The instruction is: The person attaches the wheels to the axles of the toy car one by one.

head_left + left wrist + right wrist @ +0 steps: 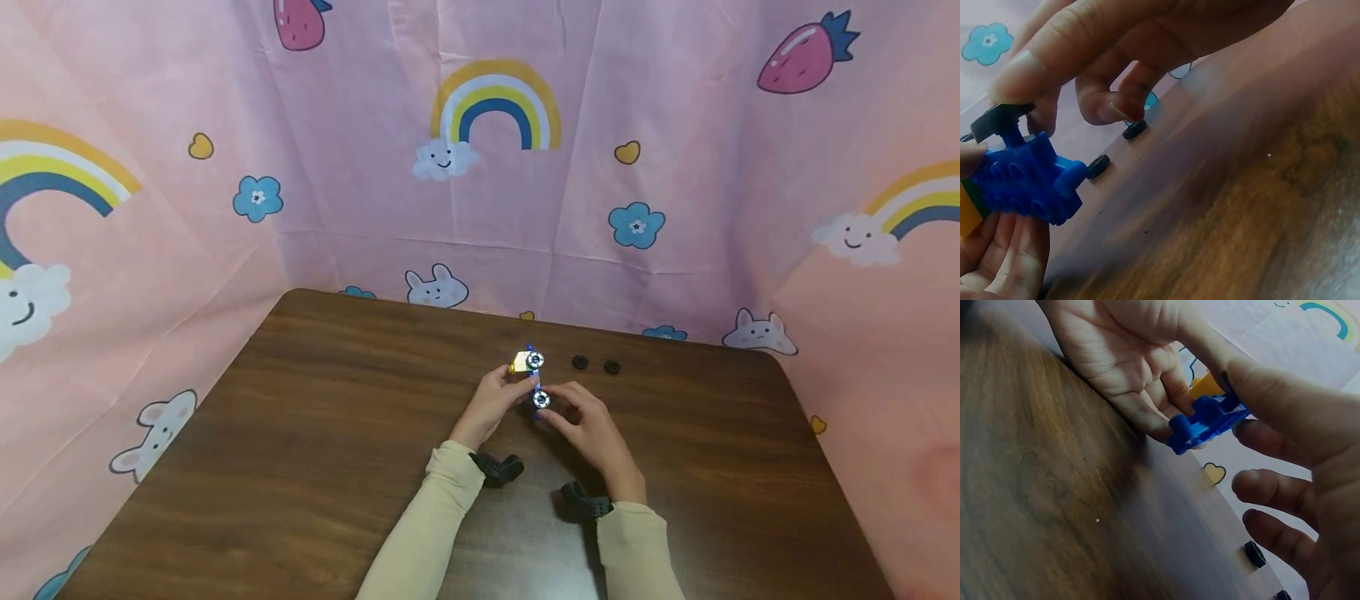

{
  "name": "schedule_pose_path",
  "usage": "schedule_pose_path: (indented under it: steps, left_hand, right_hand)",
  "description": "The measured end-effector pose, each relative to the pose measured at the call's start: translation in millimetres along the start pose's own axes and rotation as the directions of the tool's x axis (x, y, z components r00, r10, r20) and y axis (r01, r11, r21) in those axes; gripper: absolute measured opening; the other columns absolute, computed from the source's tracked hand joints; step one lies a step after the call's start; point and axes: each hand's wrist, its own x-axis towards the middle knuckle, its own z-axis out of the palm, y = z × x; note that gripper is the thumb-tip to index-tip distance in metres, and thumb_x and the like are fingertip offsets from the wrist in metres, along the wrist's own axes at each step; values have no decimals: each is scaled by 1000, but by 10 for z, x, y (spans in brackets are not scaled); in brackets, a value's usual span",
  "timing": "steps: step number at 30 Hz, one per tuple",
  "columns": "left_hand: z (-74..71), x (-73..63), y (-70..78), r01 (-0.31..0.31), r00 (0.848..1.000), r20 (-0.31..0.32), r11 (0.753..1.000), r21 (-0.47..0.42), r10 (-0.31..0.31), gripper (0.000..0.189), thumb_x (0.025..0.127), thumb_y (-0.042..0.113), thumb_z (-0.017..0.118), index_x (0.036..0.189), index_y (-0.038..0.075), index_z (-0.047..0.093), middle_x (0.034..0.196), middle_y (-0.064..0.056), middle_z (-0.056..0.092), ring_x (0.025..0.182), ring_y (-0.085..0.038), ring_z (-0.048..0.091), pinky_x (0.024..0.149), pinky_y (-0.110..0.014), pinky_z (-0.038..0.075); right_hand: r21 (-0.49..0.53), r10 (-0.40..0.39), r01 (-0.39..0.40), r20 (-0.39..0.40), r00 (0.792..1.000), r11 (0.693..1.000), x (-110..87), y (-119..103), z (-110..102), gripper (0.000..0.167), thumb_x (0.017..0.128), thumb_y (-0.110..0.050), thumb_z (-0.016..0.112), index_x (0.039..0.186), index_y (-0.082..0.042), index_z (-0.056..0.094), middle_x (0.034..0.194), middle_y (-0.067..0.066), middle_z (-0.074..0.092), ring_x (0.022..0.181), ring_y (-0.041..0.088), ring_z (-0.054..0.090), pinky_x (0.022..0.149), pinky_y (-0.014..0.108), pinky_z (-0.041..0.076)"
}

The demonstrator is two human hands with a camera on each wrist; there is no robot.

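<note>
Blue toy car chassis (1019,178) was up above the counter (337,433), right between both hands. Left hand (491,408) had hold of it, fingers wrapped around the end with the yellow block (969,212). Right hand (592,425) came in from the other side, thumb and index finger pinching the near wheel (541,400), its other fingers spread apart and bent. The far wheel (535,360) sat past the left fingertips, untouched by the right hand.

As for edges, two loose black wheels, one (580,362) left and one (612,367) right, lay a bit apart from each other beyond the right hand, pretty near the counter's back edge. Printed fabric (360,125) rose right behind that edge, so not much depth there. Way more room off to the left, plus a decent stretch on the right.
</note>
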Motion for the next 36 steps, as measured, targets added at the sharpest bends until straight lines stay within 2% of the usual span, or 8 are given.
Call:
schedule_pose_path:
  steps: [5, 8, 13, 19, 22, 27, 36]
  left_hand:
    - [11, -43, -57, 14, 1000, -14, 1000, -9, -15, 55, 99, 28, 72, 144, 0, 54, 135, -17, 65, 117, -18, 66, 110, -41, 53]
    - [13, -60, -80, 14, 1000, -26, 1000, -19, -14, 55, 100, 28, 71, 144, 0, 54, 133, -17, 66, 116, -18, 66, 110, -41, 52]
    - [9, -65, -108, 12, 999, -33, 1000, -8, -12, 57, 99, 33, 72, 143, 2, 55, 133, -15, 65, 122, -21, 63, 116, -46, 47]
    - [10, -89, -128, 34, 997, -73, 999, 39, -31, 64, 93, 44, 78, 140, 5, 58, 134, -12, 65, 128, -26, 60, 120, -53, 40]
    - [22, -114, -131, 29, 995, -94, 998, 47, -24, 63, 93, 43, 78, 138, 3, 60, 133, -13, 66, 126, -25, 61, 118, -53, 42]
    - [47, -110, -119, 10, 994, -108, 999, 32, -6, 58, 93, 40, 79, 135, 3, 63, 129, -12, 69, 118, -20, 64, 111, -45, 49]
    - [86, -67, -25, -30, 994, -102, 1000, -1, 30, 50, 93, 30, 80, 129, -1, 63, 116, -11, 71, 101, -13, 68, 93, -32, 58]
  right_hand:
    - [-59, -5, 2, -43, 999, 998, -44, -12, 53, 29, 90, -18, 82, 117, -12, 75, 98, 1, 71, 77, 4, 55, 66, 24, 51]
    - [-92, -19, 13, -56, 998, 996, -59, -30, 83, 27, 90, -19, 82, 116, -12, 76, 94, 4, 71, 74, 8, 55, 64, 25, 50]
    - [-89, -34, 30, -37, 999, 996, -64, -54, 124, 27, 90, -19, 82, 115, -11, 76, 95, 6, 71, 73, 14, 58, 64, 24, 51]
    - [-106, -10, 7, -28, 1000, 994, -90, -82, 147, 29, 89, -19, 84, 116, -12, 76, 93, 3, 69, 74, 10, 57, 65, 21, 50]
    - [-115, -27, 22, -39, 999, 993, -102, -85, 152, 31, 87, -18, 86, 116, -12, 76, 92, 2, 69, 74, 9, 57, 65, 21, 51]
    - [-128, -80, 70, -76, 994, 989, -88, -79, 146, 32, 85, -18, 87, 115, -12, 77, 87, -1, 68, 72, 11, 58, 63, 23, 52]
    - [-114, -137, 120, -146, 980, 986, -29, -41, 111, 29, 82, -12, 87, 109, -10, 79, 85, -5, 68, 75, -1, 56, 65, 27, 57]
